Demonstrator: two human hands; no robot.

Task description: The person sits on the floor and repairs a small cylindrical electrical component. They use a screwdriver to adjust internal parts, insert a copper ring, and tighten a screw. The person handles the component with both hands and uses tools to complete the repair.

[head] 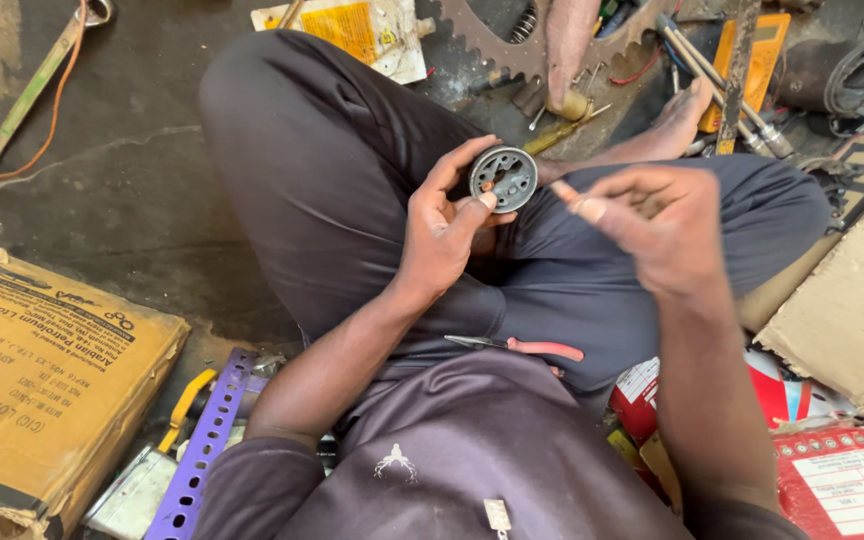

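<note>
I am gripping the disc (503,178) in my left hand (444,232) over my lap; my right hand (655,225) is hovering beside it, fingers curled loosely (holding nothing visible). Pliers (522,346) are lying unused, so the work looks midway.

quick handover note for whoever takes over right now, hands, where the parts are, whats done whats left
Left hand: holds a round grey metal disc with holes upright by its rim, over the lap.
Right hand: beside the disc, not touching it, fingers pinched; whether it holds a small part I cannot tell.
Red-handled pliers lie on the lap. A large toothed sprocket and socket wrenches lie on the floor ahead.
Done: disc is in hand. Left: work on the disc itself.
</note>
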